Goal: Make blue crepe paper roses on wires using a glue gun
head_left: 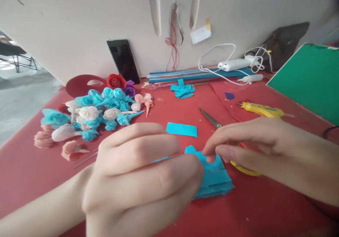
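My left hand (143, 177) is closed in the foreground, its fingers curled around a small blue crepe paper piece (191, 149) that shows beyond the knuckles; most of that piece is hidden. To its right, my right hand (261, 152) is loosely bent with its fingertips near the blue paper, nothing visible between them. Below both hands lies a stack of blue crepe paper (215, 182). A single blue strip (182, 129) rests just beyond. Scissors (209, 118) with yellow handles are partly covered by my right hand.
Crepe paper flowers (90, 113) are heaped at left on the red table (169, 103). Farther back are blue scraps (182, 89), a phone (123, 60) leaning on the wall, and a white power strip (234, 65) with cables. A yellow glue gun (262, 110) and green board (309, 81) are at right.
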The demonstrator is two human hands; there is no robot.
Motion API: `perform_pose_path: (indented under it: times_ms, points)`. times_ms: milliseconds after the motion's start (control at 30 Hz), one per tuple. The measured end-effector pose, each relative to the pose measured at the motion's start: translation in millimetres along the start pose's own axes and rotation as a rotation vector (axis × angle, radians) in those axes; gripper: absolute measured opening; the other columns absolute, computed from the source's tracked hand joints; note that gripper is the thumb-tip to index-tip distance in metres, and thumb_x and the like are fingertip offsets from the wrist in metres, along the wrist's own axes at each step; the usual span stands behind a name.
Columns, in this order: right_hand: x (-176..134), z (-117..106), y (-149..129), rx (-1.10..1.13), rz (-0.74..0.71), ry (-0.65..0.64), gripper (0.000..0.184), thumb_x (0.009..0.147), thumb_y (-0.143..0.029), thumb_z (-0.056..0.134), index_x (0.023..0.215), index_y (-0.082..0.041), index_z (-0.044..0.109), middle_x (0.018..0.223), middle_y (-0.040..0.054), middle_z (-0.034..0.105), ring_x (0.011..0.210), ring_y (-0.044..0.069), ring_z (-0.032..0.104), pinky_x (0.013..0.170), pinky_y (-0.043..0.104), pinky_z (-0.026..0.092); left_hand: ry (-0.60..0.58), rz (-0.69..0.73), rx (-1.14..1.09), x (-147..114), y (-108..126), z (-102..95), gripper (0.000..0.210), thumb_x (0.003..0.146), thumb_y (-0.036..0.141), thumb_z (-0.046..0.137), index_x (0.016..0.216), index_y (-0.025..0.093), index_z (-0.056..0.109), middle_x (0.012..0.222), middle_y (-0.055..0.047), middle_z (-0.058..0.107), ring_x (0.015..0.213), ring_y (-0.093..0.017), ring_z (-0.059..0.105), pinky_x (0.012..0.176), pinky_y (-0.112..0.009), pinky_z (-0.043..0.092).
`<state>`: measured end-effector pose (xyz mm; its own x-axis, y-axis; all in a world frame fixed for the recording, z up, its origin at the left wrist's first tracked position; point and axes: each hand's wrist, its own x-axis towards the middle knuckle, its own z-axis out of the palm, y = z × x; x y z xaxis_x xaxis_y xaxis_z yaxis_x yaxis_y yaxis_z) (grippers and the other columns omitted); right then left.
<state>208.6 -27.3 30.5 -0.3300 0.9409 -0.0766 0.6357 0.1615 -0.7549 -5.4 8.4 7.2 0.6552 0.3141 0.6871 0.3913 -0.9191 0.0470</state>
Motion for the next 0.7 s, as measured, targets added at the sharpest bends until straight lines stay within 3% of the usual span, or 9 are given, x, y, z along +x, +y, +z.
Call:
perform_pose_path:
  times_ms: [33, 67, 100, 133, 300, 400, 533, 633, 700]
  points:
    - [-2, 3, -2, 0.039, 0.011, -0.044, 0.020, 0.087, -0.041, 0.052, 0.081, -0.033, 0.070, 0.074, -0.0076, 0.068, 0.066, 0.009, 0.060, 0.056, 0.017, 0.045, 0.106, 0.032, -0.015, 0, 6, 2.2, 0.033, 0.082, 0.026, 0.056, 0.049, 0.029, 0.054, 0.072, 0.020, 0.068, 0.067, -0.007, 0.061, 0.075, -0.022, 0.052]
    - [-3, 6, -2, 0.071, 0.026, -0.065, 0.021, 0.087, -0.041, 0.053, 0.082, -0.033, 0.071, 0.077, -0.0072, 0.069, 0.068, 0.009, 0.060, 0.057, 0.017, 0.045, 0.286, 0.004, 0.004, -1, 13, 4.6, 0.035, 0.083, 0.017, 0.052, 0.049, 0.026, 0.053, 0.068, 0.017, 0.069, 0.067, -0.008, 0.060, 0.078, -0.023, 0.051]
    - [-3, 8, -2, 0.097, 0.034, -0.073, 0.021, 0.087, -0.042, 0.053, 0.081, -0.033, 0.071, 0.079, -0.0069, 0.069, 0.070, 0.010, 0.061, 0.058, 0.017, 0.046, 0.371, -0.043, 0.012, -2, 20, 6.9, 0.035, 0.083, 0.011, 0.047, 0.054, 0.027, 0.055, 0.067, 0.015, 0.069, 0.067, -0.009, 0.061, 0.081, -0.025, 0.050]
    - [-3, 9, -1, 0.122, 0.040, -0.075, 0.021, 0.086, -0.043, 0.054, 0.081, -0.033, 0.071, 0.081, -0.0064, 0.070, 0.072, 0.010, 0.062, 0.060, 0.017, 0.046, 0.385, -0.126, 0.007, -3, 26, 8.8, 0.032, 0.081, 0.008, 0.047, 0.058, 0.028, 0.057, 0.066, 0.014, 0.069, 0.065, -0.011, 0.060, 0.081, -0.028, 0.050]
    - [0, 12, 4, 0.263, 0.128, -0.222, 0.024, 0.087, -0.044, 0.053, 0.081, -0.027, 0.070, 0.074, -0.0045, 0.069, 0.070, 0.010, 0.064, 0.062, 0.018, 0.048, 0.370, -0.304, 0.074, -6, 41, 12.4, 0.021, 0.080, 0.011, 0.053, 0.073, 0.030, 0.059, 0.055, 0.012, 0.064, 0.050, -0.012, 0.054, 0.085, -0.028, 0.049]
    - [1, 14, 6, 0.296, 0.184, -0.258, 0.022, 0.084, -0.045, 0.058, 0.078, -0.027, 0.070, 0.068, -0.0047, 0.068, 0.064, 0.009, 0.062, 0.056, 0.017, 0.046, 0.325, -0.272, 0.146, -9, 38, 13.4, 0.027, 0.075, 0.005, 0.055, 0.073, 0.031, 0.060, 0.053, 0.015, 0.063, 0.049, -0.010, 0.053, 0.086, -0.023, 0.049]
    - [1, 15, 10, 0.366, 0.233, -0.238, 0.018, 0.078, -0.047, 0.064, 0.086, -0.031, 0.068, 0.075, -0.0052, 0.068, 0.069, 0.011, 0.063, 0.059, 0.018, 0.048, 0.329, -0.240, 0.162, -20, 36, 17.1, 0.029, 0.074, 0.009, 0.058, 0.086, 0.035, 0.065, 0.059, 0.016, 0.066, 0.053, -0.013, 0.054, 0.094, -0.027, 0.047]
    - [2, 14, 10, 0.464, 0.242, -0.285, 0.017, 0.077, -0.045, 0.066, 0.084, -0.029, 0.068, 0.075, -0.0034, 0.068, 0.069, 0.012, 0.062, 0.061, 0.020, 0.049, 0.344, -0.261, 0.190, -29, 37, 19.2, 0.032, 0.072, 0.012, 0.059, 0.091, 0.037, 0.066, 0.059, 0.013, 0.065, 0.063, -0.016, 0.058, 0.097, -0.032, 0.046]
    - [4, 13, 9, 0.552, 0.265, -0.323, 0.007, 0.077, -0.034, 0.069, 0.080, -0.028, 0.068, 0.070, -0.0046, 0.067, 0.065, 0.010, 0.061, 0.059, 0.017, 0.048, 0.264, -0.223, 0.212, -34, 38, 19.8, 0.026, 0.071, 0.020, 0.061, 0.089, 0.038, 0.067, 0.061, 0.009, 0.065, 0.081, -0.021, 0.061, 0.097, -0.037, 0.047]
